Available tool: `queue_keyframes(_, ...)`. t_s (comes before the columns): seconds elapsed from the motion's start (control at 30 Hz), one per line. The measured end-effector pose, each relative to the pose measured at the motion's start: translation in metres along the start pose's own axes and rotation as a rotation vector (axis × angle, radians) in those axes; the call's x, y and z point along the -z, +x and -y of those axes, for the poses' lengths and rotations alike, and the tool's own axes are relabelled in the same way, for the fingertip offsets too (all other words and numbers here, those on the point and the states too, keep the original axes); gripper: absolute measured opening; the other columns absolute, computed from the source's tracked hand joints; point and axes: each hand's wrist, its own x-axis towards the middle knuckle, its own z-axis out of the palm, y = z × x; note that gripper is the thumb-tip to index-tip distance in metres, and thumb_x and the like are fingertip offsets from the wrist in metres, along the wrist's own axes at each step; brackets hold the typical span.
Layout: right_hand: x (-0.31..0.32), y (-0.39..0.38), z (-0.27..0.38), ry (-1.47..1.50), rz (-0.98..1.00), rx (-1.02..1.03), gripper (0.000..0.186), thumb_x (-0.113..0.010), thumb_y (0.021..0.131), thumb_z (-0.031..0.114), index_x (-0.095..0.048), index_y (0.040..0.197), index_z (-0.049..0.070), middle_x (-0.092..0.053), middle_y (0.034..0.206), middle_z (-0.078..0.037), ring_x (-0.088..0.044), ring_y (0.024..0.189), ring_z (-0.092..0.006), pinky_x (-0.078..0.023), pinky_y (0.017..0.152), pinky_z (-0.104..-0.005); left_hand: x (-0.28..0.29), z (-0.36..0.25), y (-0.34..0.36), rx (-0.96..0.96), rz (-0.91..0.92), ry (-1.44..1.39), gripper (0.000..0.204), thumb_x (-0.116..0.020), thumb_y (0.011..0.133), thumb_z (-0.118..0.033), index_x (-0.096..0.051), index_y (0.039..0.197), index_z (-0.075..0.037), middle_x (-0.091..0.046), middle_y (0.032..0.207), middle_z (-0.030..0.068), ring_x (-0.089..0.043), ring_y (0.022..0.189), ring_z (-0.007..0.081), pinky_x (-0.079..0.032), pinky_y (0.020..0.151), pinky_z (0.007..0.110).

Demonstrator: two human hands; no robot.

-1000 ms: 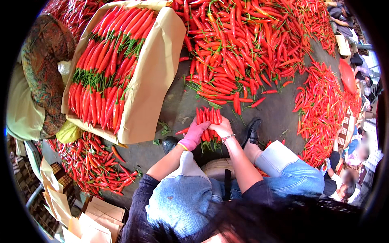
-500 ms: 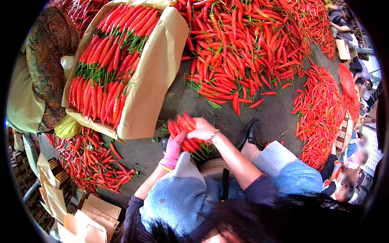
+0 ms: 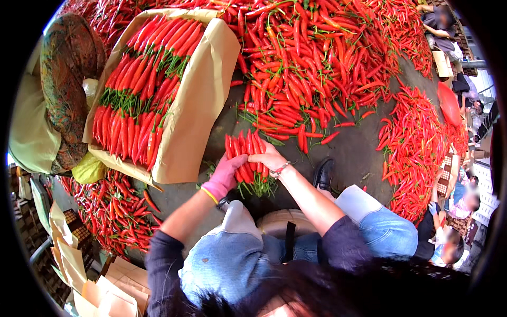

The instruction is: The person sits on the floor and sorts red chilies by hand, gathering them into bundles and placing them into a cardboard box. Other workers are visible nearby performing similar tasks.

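Between my two hands is a bunch of red chili peppers [image 3: 246, 143], tips pointing away from me and green stems hanging toward my lap. My left hand [image 3: 224, 177], in a pink glove with a yellow cuff, closes round the bunch's left side. The bare right hand [image 3: 271, 158], with a bracelet at the wrist, grips its right side. Up and to the left stands a paper-lined box [image 3: 203, 100] packed with neat rows of red chilies [image 3: 132, 95], their stems lying together in bands. A large loose chili heap [image 3: 317, 68] spreads over the dark floor beyond my hands.
Another chili heap [image 3: 414, 148] lies to the right, and a smaller pile [image 3: 119, 211] to the left below the box. A patterned cloth bundle [image 3: 68, 90] sits beside the box. Brown paper sheets [image 3: 105, 298] stand at lower left. Other people [image 3: 449, 245] are along the right edge.
Both hands have moved slightly away from my lap with the bunch. The chilies have turned from slanted to nearly upright in view, and the left forearm now reaches further forward.
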Motion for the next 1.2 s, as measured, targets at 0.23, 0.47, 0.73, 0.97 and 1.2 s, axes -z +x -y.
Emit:
queue_keyframes(0.23, 0.005, -0.055, 0.054, 0.021, -0.233, -0.185, 0.026, -0.064, 0.080, 0.007, -0.058, 0.106, 0.007, -0.062, 0.078, -0.004, -0.061, 0.067, -0.0154, -0.050, 0.060, -0.0319, -0.066, -0.044, 0.002, 0.423, 0.090, 0.383, 0.026, -0.058, 0.088, -0.026, -0.062, 0.103, -0.006, -0.068, 0.091, 0.0082, -0.067, 0.080, 0.0194, -0.054, 0.073, 0.035)
queue_keyframes(0.47, 0.096, -0.128, 0.000, 0.285, -0.289, -0.993, 0.010, -0.062, 0.085, 0.014, -0.064, 0.088, 0.004, -0.066, 0.076, -0.010, -0.066, 0.067, -0.0239, -0.054, 0.058, -0.0388, -0.068, 0.103, -0.008, 0.953, 0.073, -0.113, 0.025, -0.051, 0.091, -0.030, -0.063, 0.095, -0.008, -0.069, 0.087, 0.0083, -0.066, 0.069, 0.0215, -0.054, 0.063, 0.034)
queue_keyframes(0.73, 0.132, -0.123, -0.057, 0.339, -0.296, -1.073, 0.015, -0.066, 0.083, 0.015, -0.065, 0.090, 0.002, -0.068, 0.079, -0.012, -0.066, 0.063, -0.0236, -0.053, 0.052, -0.0357, -0.052, 0.128, 0.016, 1.188, -0.110, -0.448, 0.030, -0.048, 0.095, -0.026, -0.056, 0.112, -0.002, -0.067, 0.105, 0.0131, -0.067, 0.092, 0.0263, -0.053, 0.086, 0.042)
queue_keyframes(0.97, 0.132, -0.125, -0.039, 0.485, -0.194, -1.257, 0.023, -0.068, 0.082, 0.013, -0.063, 0.102, 0.003, -0.069, 0.090, -0.012, -0.068, 0.080, -0.0255, -0.057, 0.065, -0.0411, -0.057, 0.118, 0.004, 1.248, -0.107, -0.564, 0.034, -0.046, 0.097, -0.026, -0.053, 0.121, -0.003, -0.064, 0.113, 0.0145, -0.064, 0.099, 0.0274, -0.051, 0.090, 0.042)
queue_keyframes(1.2, 0.143, -0.116, -0.046, 0.517, -0.164, -1.298, 0.023, -0.065, 0.086, 0.017, -0.062, 0.104, 0.004, -0.069, 0.094, -0.014, -0.069, 0.082, -0.0258, -0.058, 0.066, -0.0425, -0.059, 0.113, 0.009, 1.183, -0.100, -0.478, 0.034, -0.047, 0.097, -0.029, -0.055, 0.119, -0.004, -0.066, 0.110, 0.0114, -0.065, 0.098, 0.0234, -0.052, 0.087, 0.039)
